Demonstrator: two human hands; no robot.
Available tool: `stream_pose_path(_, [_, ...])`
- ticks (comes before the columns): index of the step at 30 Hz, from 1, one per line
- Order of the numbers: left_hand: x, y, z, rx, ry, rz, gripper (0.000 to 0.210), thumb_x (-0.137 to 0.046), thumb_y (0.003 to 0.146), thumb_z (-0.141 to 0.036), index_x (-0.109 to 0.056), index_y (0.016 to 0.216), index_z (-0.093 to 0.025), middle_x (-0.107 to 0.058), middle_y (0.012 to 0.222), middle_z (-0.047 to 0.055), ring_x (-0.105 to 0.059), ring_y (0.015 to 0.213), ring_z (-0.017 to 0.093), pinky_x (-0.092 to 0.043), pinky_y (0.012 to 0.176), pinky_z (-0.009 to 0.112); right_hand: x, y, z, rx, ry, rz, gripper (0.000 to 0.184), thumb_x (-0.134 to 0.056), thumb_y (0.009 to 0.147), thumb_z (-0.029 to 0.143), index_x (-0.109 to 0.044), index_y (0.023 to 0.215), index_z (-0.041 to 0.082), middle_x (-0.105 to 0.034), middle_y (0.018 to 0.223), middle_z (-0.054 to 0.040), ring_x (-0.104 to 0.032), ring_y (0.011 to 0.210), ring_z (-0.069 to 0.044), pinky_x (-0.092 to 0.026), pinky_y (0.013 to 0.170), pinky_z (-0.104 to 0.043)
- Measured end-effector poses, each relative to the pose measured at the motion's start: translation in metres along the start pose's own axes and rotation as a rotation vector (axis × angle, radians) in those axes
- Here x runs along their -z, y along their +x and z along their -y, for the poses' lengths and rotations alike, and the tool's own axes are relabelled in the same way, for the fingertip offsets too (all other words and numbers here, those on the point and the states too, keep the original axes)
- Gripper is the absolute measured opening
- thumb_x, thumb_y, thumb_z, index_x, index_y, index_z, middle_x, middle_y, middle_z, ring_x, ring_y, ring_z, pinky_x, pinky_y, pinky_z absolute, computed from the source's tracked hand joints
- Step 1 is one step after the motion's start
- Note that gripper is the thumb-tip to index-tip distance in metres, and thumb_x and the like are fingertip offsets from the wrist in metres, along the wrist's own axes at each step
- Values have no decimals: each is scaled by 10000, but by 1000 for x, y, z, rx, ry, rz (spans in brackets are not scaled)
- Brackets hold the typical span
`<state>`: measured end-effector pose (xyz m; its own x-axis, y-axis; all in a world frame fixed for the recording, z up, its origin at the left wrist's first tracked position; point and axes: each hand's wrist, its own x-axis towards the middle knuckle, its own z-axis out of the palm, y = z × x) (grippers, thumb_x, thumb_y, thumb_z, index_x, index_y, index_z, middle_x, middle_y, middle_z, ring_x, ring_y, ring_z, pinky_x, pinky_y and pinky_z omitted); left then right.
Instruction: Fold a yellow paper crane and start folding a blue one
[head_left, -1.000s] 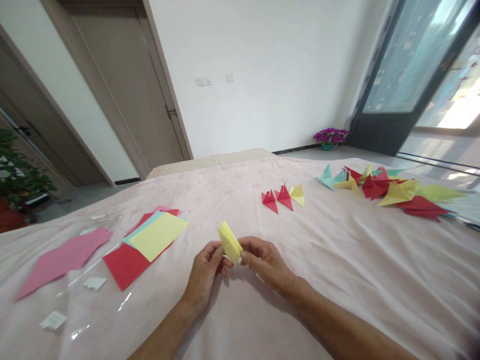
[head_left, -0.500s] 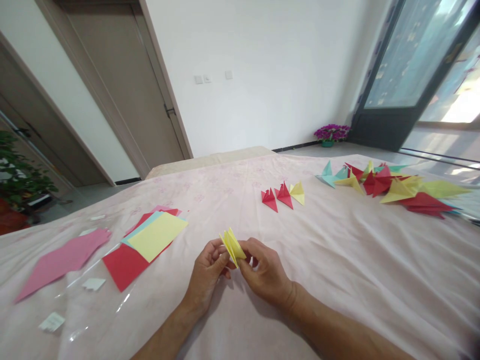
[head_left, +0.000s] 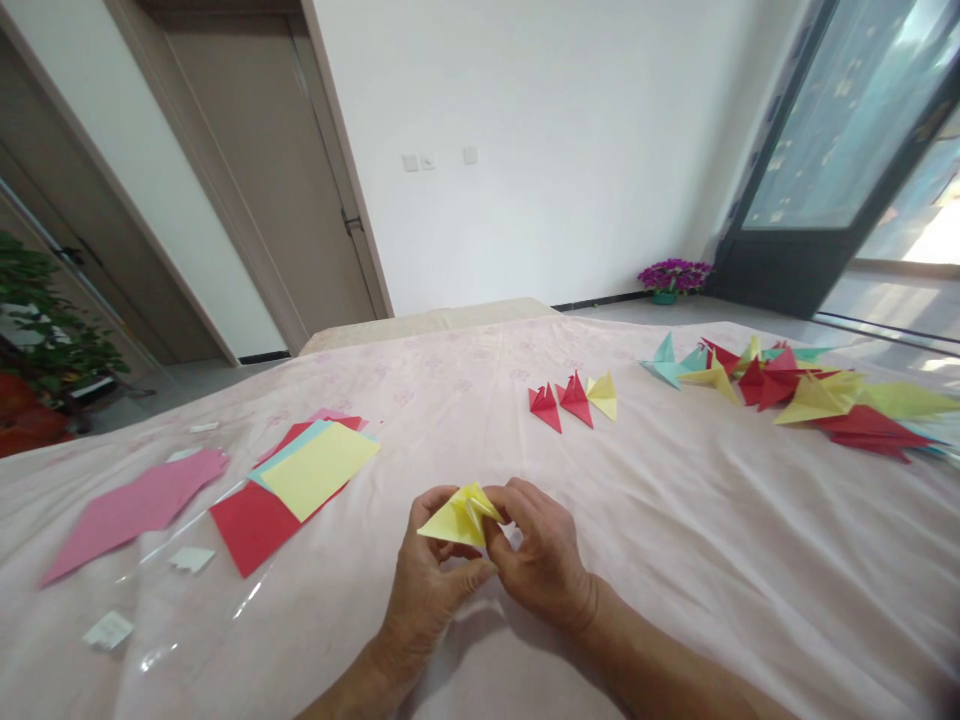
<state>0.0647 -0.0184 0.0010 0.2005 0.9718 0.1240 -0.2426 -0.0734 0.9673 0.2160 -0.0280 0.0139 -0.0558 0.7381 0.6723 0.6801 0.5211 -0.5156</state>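
Note:
A partly folded piece of yellow origami paper [head_left: 457, 518] is held up just above the cloth, its pointed end toward the left. My left hand [head_left: 427, 575] curls behind and under it, the thumb stretched below the paper; some of the fingers are hidden. On the other side, my right hand [head_left: 541, 555] pinches the paper's right end between thumb and fingers. Beyond my hands stand two small red paper cranes [head_left: 575, 400] and a yellow folded paper piece [head_left: 602, 396], set close together in a row.
At the left, flat coloured sheets [head_left: 321, 470] overlap beside a pink paper stack [head_left: 135, 515]. A clear plastic wrapper [head_left: 161, 650] and torn white label scraps [head_left: 192, 559] lie there. Several folded paper cranes [head_left: 817, 397] pile up at the right on the pink tablecloth [head_left: 675, 520].
The yellow paper has turned from nearly upright to lying wide, its point now to the left. My left thumb has moved below it. The camera view has shifted slightly.

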Motion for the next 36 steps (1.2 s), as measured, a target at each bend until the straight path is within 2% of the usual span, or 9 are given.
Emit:
stream_pose_path(4, [-1, -3, -1, -97, 133, -57, 569, -830, 663, -263, -492, 1120, -231, -613, 1072, 46, -631, 942, 206, -519, 791, 291, -4, -2, -2, 26, 0, -10, 233, -545, 724, 57, -599, 892, 210, -591, 737, -12, -536, 693, -169, -384, 651, -287])
stream_pose_path(7, [-3, -5, -3, -154, 153, -97, 512, -811, 685, -307, -508, 1091, -227, -618, 1006, 38, -622, 897, 197, -507, 753, 271, -5, -2, -3, 32, 27, -20, 201, -544, 706, 47, -557, 821, 212, -577, 720, -5, -526, 689, -168, -378, 646, -286])
stream_pose_path(12, [-6, -8, -7, -207, 135, -95, 499, -799, 697, -361, -513, 1083, -227, -633, 908, 22, -608, 776, 174, -487, 688, 259, -7, -2, -5, 12, 68, -29, 190, -548, 701, 57, -511, 792, 220, -561, 716, 13, -516, 673, -152, -373, 632, -271])
stream_pose_path(19, [10, -2, 7, -154, 61, 49, 597, -848, 651, -378, -495, 1114, -248, -627, 929, 24, -596, 775, 190, -475, 676, 276, -14, -7, -7, -135, 91, -3, 113, -554, 747, 127, -501, 787, 218, -530, 701, 28, -489, 607, -128, -385, 586, -245])
stream_pose_path(24, [15, -1, 4, -169, 124, 64, 495, -843, 647, -392, -569, 1031, -241, -589, 865, 8, -525, 698, 155, -448, 618, 257, -17, -7, -7, -223, 112, 15, 106, -533, 727, 144, -469, 761, 222, -509, 659, 41, -469, 564, -118, -381, 545, -234])
stream_pose_path(28, [16, 0, -2, -223, 204, 111, 444, -790, 722, -358, -600, 1107, -243, -612, 965, 46, -574, 790, 191, -499, 695, 294, -16, -5, -8, -266, 159, -3, 99, -516, 703, 148, -462, 739, 222, -508, 626, 49, -469, 541, -112, -386, 522, -224])
stream_pose_path(30, [17, 2, -2, -196, 189, 137, 387, -724, 795, -359, -593, 1138, -239, -618, 1021, 66, -610, 816, 203, -528, 697, 304, -15, -4, -8, -270, 178, -14, 98, -508, 690, 146, -460, 731, 222, -513, 622, 49, -466, 539, -111, -384, 516, -221])
stream_pose_path(33, [18, 3, -1, -145, 152, 144, 344, -637, 866, -386, -577, 1167, -232, -624, 1043, 72, -638, 741, 179, -553, 656, 302, -14, -4, -8, -273, 183, -9, 114, -501, 673, 132, -469, 739, 219, -523, 627, 47, -465, 543, -111, -378, 511, -217])
stream_pose_path(36, [18, 4, -1, -133, 157, 100, 327, -631, 870, -397, -592, 1139, -215, -646, 966, 61, -634, 684, 161, -551, 651, 297, -14, -5, -8, -286, 178, 22, 130, -513, 681, 124, -487, 771, 215, -541, 638, 43, -483, 549, -115, -389, 523, -220])
